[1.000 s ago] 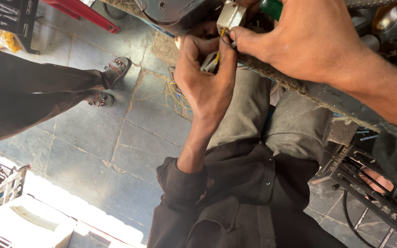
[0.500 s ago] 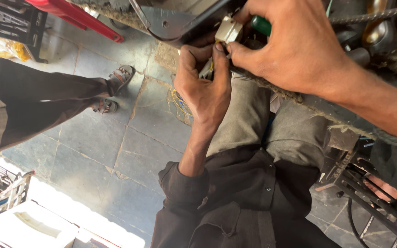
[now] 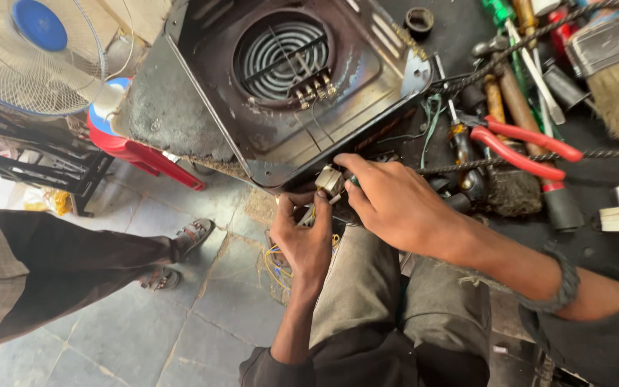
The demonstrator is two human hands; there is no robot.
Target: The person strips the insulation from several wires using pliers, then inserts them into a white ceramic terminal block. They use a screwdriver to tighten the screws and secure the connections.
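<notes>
While the left hand [image 3: 306, 240] pinched some thin yellow wires [image 3: 281, 261] with its fingers curled shut, the right hand [image 3: 388, 204] was clamped around a small beige switch part [image 3: 329, 179] right at the front edge of the opened-up metal appliance casing [image 3: 281, 86]. Red-handled pliers [image 3: 524, 147] and screwdrivers [image 3: 499, 100] lay on the dark bench beside it, and another person's sandalled foot [image 3: 191, 233] stood nearby on the stone floor.
</notes>
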